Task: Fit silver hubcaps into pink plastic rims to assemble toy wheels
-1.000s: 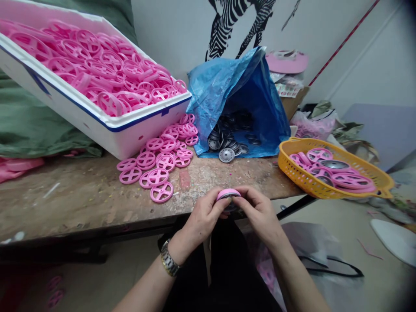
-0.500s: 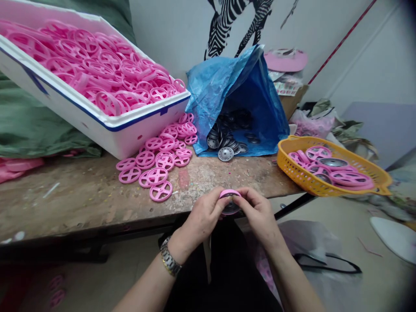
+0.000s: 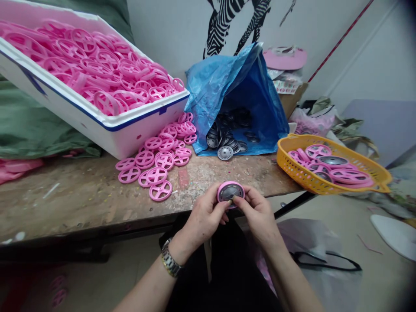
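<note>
Between my two hands, at the table's front edge, is a pink toy wheel [image 3: 230, 190] with a dark grey hubcap disc set in its face. My left hand [image 3: 206, 212] grips its left side, thumb pressed on the disc near the middle. From the right, my right hand [image 3: 256, 210] grips it the same way, its thumb also on the disc. The fingers behind the wheel are mostly hidden. Loose pink spoked wheels [image 3: 157, 175] lie in a pile beyond my left hand. Grey hubcap discs [image 3: 225, 152] spill from the mouth of a blue plastic bag [image 3: 208, 82].
A white foam box [image 3: 136, 123] full of pink wheels stands tilted at the back left of the worn wooden table [image 3: 87, 197]. At the right edge sits a yellow basket [image 3: 294, 169] holding pink wheels, some with grey discs. A clear plastic bag [image 3: 325, 286] is below.
The wheel has tilted so that its grey face shows more fully, and it has risen slightly. My thumbs now lie lower on the disc. Both hands still hold it.
</note>
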`<state>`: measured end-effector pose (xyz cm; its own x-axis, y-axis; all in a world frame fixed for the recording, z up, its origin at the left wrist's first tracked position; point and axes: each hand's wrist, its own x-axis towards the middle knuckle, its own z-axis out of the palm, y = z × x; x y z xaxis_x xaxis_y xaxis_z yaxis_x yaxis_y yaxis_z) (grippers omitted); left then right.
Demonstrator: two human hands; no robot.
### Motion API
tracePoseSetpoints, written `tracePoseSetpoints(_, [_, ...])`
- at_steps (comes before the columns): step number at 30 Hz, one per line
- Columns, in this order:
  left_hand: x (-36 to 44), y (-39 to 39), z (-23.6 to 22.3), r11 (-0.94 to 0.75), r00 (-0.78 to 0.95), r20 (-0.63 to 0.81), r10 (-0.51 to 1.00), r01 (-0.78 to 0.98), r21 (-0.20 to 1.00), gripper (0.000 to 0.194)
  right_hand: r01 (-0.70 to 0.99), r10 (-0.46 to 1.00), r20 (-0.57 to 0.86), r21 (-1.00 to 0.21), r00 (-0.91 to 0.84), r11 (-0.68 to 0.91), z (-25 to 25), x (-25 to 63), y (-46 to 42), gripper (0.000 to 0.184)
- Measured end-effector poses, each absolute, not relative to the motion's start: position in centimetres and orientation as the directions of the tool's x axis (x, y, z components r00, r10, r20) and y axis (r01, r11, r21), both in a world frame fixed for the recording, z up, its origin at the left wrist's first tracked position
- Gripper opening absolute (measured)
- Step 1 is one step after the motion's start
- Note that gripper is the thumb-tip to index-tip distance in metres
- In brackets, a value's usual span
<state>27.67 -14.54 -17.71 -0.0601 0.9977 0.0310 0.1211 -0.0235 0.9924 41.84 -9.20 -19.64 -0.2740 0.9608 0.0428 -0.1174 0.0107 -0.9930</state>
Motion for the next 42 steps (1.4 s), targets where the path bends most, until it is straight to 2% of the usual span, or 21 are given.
tracePoseSetpoints(5, [27.6,-13.9,-17.4,-0.064,-0.006,0.067,0.998,0.223,0.973,0.036,-0.253,0.975,-0.012,-0.965,-0.224,-0.069,-20.3,41.4,-9.1,0.027])
tracePoseSetpoints(7, [27.1,-13.2,-17.1,-0.113,0.023,0.112,0.993,0.329,0.938,0.042,-0.351,0.984,-0.052,-0.93,-0.172,-0.11,-20.1,41.6,-8.5,0.032])
tracePoseSetpoints(9, [26.2,-12.4,-16.8,-0.184,0.025,0.197,0.98,0.491,0.852,0.044,-0.48,0.992,-0.065,-0.87,-0.111,-0.111,-19.1,42.6,-7.2,0.035])
tracePoseSetpoints(12, [24.0,-10.8,-16.3,-0.213,-0.005,0.362,0.932,0.801,0.559,0.036,-0.668,1.0,-0.006,-0.745,0.002,-0.003,-16.2,45.6,-4.4,0.033])
tracePoseSetpoints(14, [22.2,-9.7,-16.1,-0.1,-0.015,0.372,0.928,0.953,0.288,0.027,-0.749,0.989,0.045,-0.649,0.138,0.134,-14.0,48.0,-2.8,0.012])
tracePoseSetpoints(15, [21.3,-9.2,-15.9,-0.036,-0.027,0.351,0.936,0.985,0.171,0.025,-0.768,0.983,0.07,-0.616,0.17,0.177,-13.1,49.1,-2.3,0.013])
tracePoseSetpoints(16, [20.5,-8.8,-15.9,0.027,-0.051,0.331,0.942,0.997,0.076,0.026,-0.774,0.978,0.093,-0.599,0.188,0.206,-12.4,49.8,-2.0,0.021])
tracePoseSetpoints(18, [19.2,-8.0,-15.8,0.129,-0.108,0.291,0.951,0.99,-0.052,0.028,-0.764,0.976,0.131,-0.607,0.173,0.217,-11.9,50.4,-1.9,0.031])
tracePoseSetpoints(21, [17.9,-7.4,-16.2,0.219,-0.184,0.226,0.957,0.965,-0.141,0.028,-0.686,0.989,0.107,-0.713,0.102,0.148,-13.5,48.9,-2.4,0.022])
tracePoseSetpoints(25, [17.5,-7.4,-16.9,0.216,-0.181,0.206,0.962,0.963,-0.162,0.027,-0.394,0.997,0.034,-0.919,-0.075,0.002,-17.2,45.1,-2.4,0.034])
tracePoseSetpoints(27, [17.7,-7.8,-17.1,0.18,-0.145,0.226,0.963,0.973,-0.143,0.028,-0.165,0.985,0.076,-0.985,-0.154,0.05,-18.7,43.5,-1.5,0.035])
tracePoseSetpoints(29, [18.2,-8.2,-17.3,0.124,-0.096,0.227,0.969,0.986,-0.114,0.027,0.078,0.963,0.183,-0.976,-0.196,0.202,-19.7,42.3,-0.2,0.03])
tracePoseSetpoints(33, [19.9,-9.3,-17.7,-0.075,0.076,0.186,0.98,0.997,-0.016,0.025,0.441,0.873,0.414,-0.754,-0.258,0.488,-20.2,40.6,2.7,0.025])
tracePoseSetpoints(37, [22.0,-10.8,-18.2,-0.25,0.21,0.236,0.949,0.956,0.156,0.02,0.625,0.79,0.495,-0.5,-0.361,0.599,-19.5,38.7,4.5,0.027])
tracePoseSetpoints(39, [22.7,-11.4,-18.6,-0.225,0.157,0.288,0.945,0.948,0.223,0.019,0.716,0.79,0.468,-0.382,-0.396,0.585,-19.0,37.6,4.9,0.029])
tracePoseSetpoints(42, [23.1,-11.9,-19.4,-0.098,0.0,0.329,0.944,0.955,0.281,0.047,0.834,0.83,0.393,-0.225,-0.395,0.504,-18.6,36.3,5.1,0.035])
